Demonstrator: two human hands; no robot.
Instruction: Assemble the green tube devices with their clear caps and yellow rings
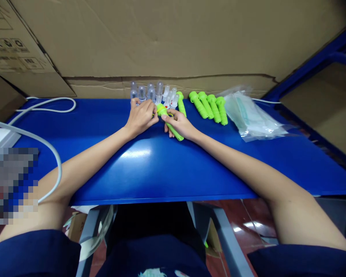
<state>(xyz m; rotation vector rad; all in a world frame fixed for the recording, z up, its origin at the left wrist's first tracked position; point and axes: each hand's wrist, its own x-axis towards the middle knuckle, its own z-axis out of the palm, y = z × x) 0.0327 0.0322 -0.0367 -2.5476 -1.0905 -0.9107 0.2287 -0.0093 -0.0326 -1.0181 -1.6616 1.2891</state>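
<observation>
My right hand [179, 124] is wrapped round the body of a bright green flashlight-shaped piece [162, 110] that lies slanted on the blue table [161, 165]. My left hand [141, 115] pinches at the head end of the same piece, fingers closed on it. Just behind my hands stand several small clear plastic pieces [151, 92], some with red marks. One more green piece [181, 103] lies beside them.
A row of several green pieces [209, 107] lies at the back right, next to a stack of clear plastic bags [252, 115]. White cables [50, 105] curve over the left side near a white device [0, 136]. Cardboard boxes [161, 38] wall off the back.
</observation>
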